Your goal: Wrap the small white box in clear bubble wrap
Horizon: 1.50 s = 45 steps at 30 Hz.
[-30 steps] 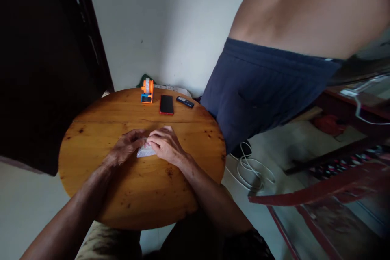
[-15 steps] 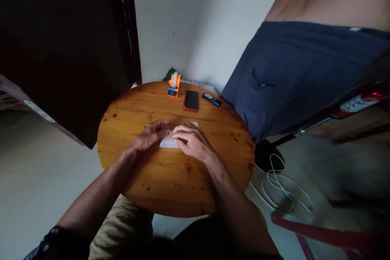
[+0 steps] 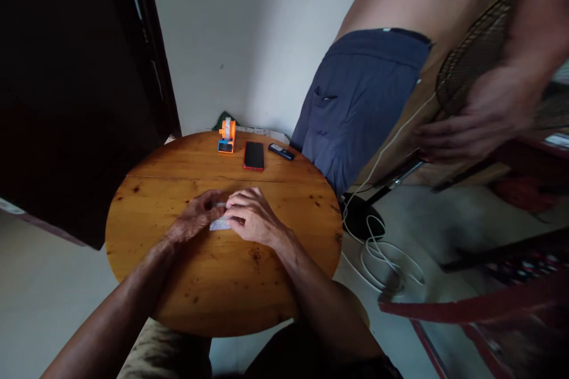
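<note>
A small, pale, flat piece (image 3: 219, 224), perhaps paper or clear plastic, lies low over the round wooden table (image 3: 191, 284). My left hand (image 3: 198, 214) is bent round its left and far side, thumb pressed on it. From the right, my right hand (image 3: 252, 215) pinches it with curled fingers, the thumb near its front edge. The fingertips of both hands almost meet over the piece and cover much of it, so what it is cannot be made out.
An orange tape dispenser (image 3: 227, 135), a red-edged phone (image 3: 253, 156) and a dark handset or remote (image 3: 281, 151) stand along the table's far side. Another person (image 3: 355, 89) is at the right, near a fan (image 3: 471, 53). White cable (image 3: 395, 246) coils on the floor.
My view has swung a little to the right, so the table sits further left. The other person's arm and hand have come into view at the right. My hands keep nearly the same hold.
</note>
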Available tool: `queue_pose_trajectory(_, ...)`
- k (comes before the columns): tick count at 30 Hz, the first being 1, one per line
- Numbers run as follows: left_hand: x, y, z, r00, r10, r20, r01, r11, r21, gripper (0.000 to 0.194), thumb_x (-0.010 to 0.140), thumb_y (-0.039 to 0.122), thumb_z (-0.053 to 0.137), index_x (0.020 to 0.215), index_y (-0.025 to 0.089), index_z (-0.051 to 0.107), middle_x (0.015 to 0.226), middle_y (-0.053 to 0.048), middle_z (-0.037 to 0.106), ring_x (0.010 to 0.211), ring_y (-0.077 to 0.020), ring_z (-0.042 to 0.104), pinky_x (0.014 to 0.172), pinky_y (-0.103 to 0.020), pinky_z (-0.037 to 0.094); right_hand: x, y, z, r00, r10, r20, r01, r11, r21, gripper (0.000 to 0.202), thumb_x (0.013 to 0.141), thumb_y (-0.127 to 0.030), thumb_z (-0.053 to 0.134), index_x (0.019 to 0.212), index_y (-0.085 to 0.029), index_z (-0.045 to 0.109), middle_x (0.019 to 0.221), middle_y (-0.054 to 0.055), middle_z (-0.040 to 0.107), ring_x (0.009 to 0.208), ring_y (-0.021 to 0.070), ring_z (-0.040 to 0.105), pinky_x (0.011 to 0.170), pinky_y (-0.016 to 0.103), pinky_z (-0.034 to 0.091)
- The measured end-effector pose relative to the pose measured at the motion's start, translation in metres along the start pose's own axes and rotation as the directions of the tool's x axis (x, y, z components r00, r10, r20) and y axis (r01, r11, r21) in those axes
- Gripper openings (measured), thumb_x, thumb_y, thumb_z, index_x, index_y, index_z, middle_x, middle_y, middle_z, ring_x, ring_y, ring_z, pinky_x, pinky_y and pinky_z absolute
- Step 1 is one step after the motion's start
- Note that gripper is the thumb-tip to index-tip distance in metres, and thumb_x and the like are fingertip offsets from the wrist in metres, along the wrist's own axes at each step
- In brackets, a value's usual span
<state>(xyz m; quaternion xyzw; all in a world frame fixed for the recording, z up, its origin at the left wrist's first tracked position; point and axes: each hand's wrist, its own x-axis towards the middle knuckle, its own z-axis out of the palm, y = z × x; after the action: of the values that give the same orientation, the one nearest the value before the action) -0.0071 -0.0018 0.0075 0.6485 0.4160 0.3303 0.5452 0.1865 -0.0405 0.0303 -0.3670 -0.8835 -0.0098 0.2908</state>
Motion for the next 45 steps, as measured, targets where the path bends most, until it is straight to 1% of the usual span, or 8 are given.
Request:
queue_pose_trajectory(8,0.000,0.002,-0.001,1.000,-0.010,-0.009,0.010,0.999,0.037,0.074,0.069,0.054,0.072,0.128,0.011,0.059,0.126,-0.016,0.067,0.115,-0.0331,0.062,0.098,-0.043,0.047,0.003,-0.006,0.004,1.000,0.004,-0.002,-0.004,0.998,-0.063,0.011,0.085,-0.020,0.067,0.075,-0.022,0.069,0.090,0.000,0.073,0.094,0.0187,0.059,0.092,0.038,0.036)
queue_pose_trajectory(18,-0.002,0.007,0.002,1.000,-0.027,0.005,0.027,0.999,-0.020,0.071,0.067,0.053,0.074,0.124,0.013,0.063,0.128,-0.014,0.067,0.118,-0.0341,0.062,0.098,-0.042,0.048,0.002,-0.005,0.007,1.000,0.005,-0.027,-0.007,0.998,-0.063,0.010,0.085,-0.018,0.066,0.075,-0.021,0.069,0.089,0.000,0.073,0.091,0.0170,0.060,0.090,0.036,0.037)
queue_pose_trajectory(25,0.001,0.001,0.000,0.998,-0.061,-0.004,0.061,0.998,-0.002,0.075,0.066,0.054,0.073,0.128,0.012,0.060,0.127,-0.014,0.067,0.116,-0.0340,0.061,0.098,-0.045,0.048,0.001,-0.004,0.009,1.000,0.006,-0.029,-0.008,0.996,-0.088,0.011,0.085,-0.021,0.067,0.074,-0.022,0.068,0.089,0.000,0.073,0.092,0.0176,0.059,0.093,0.038,0.036)
queue_pose_trajectory(31,0.002,-0.001,0.000,1.000,-0.024,0.001,0.024,1.000,0.001,0.070,0.068,0.052,0.072,0.125,0.013,0.061,0.124,-0.013,0.068,0.114,-0.0321,0.062,0.098,-0.043,0.047,0.001,-0.005,0.008,1.000,0.010,-0.024,-0.012,0.996,-0.091,0.012,0.085,-0.021,0.066,0.074,-0.022,0.068,0.090,0.000,0.074,0.092,0.0175,0.061,0.094,0.038,0.037)
queue_pose_trajectory(36,0.002,-0.003,-0.001,0.999,-0.010,-0.044,0.011,1.000,0.014,0.065,0.068,0.051,0.073,0.121,0.014,0.063,0.120,-0.012,0.069,0.111,-0.0307,0.063,0.095,-0.041,0.048,0.002,-0.002,0.008,0.997,0.067,-0.038,-0.064,0.995,0.080,0.012,0.085,-0.020,0.064,0.075,-0.023,0.069,0.090,0.001,0.076,0.094,0.0181,0.064,0.092,0.039,0.042)
queue_pose_trajectory(40,0.002,-0.002,-0.002,1.000,-0.002,-0.019,0.003,1.000,0.016,0.059,0.070,0.048,0.073,0.119,0.016,0.065,0.120,-0.010,0.068,0.111,-0.0295,0.062,0.095,-0.039,0.047,0.002,0.005,0.004,0.972,0.177,-0.156,-0.116,0.934,0.339,0.013,0.087,-0.022,0.060,0.080,-0.024,0.071,0.089,0.004,0.075,0.094,0.0194,0.068,0.091,0.039,0.049)
queue_pose_trajectory(42,0.003,-0.002,-0.003,1.000,-0.020,-0.016,0.021,1.000,0.010,0.059,0.071,0.046,0.074,0.122,0.017,0.064,0.119,-0.009,0.068,0.107,-0.0275,0.063,0.091,-0.038,0.048,0.002,0.009,0.000,0.955,0.226,-0.193,-0.133,0.905,0.403,0.013,0.087,-0.022,0.060,0.082,-0.024,0.071,0.089,0.004,0.075,0.096,0.0203,0.069,0.091,0.039,0.051)
queue_pose_trajectory(45,0.005,-0.005,-0.003,0.999,-0.028,-0.025,0.027,0.999,-0.047,0.062,0.072,0.043,0.073,0.126,0.015,0.059,0.112,-0.009,0.068,0.098,-0.0242,0.063,0.084,-0.036,0.049,0.002,0.012,-0.007,0.945,0.273,-0.180,-0.169,0.879,0.446,0.012,0.086,-0.021,0.060,0.082,-0.024,0.071,0.092,0.004,0.075,0.094,0.0204,0.070,0.089,0.039,0.054)
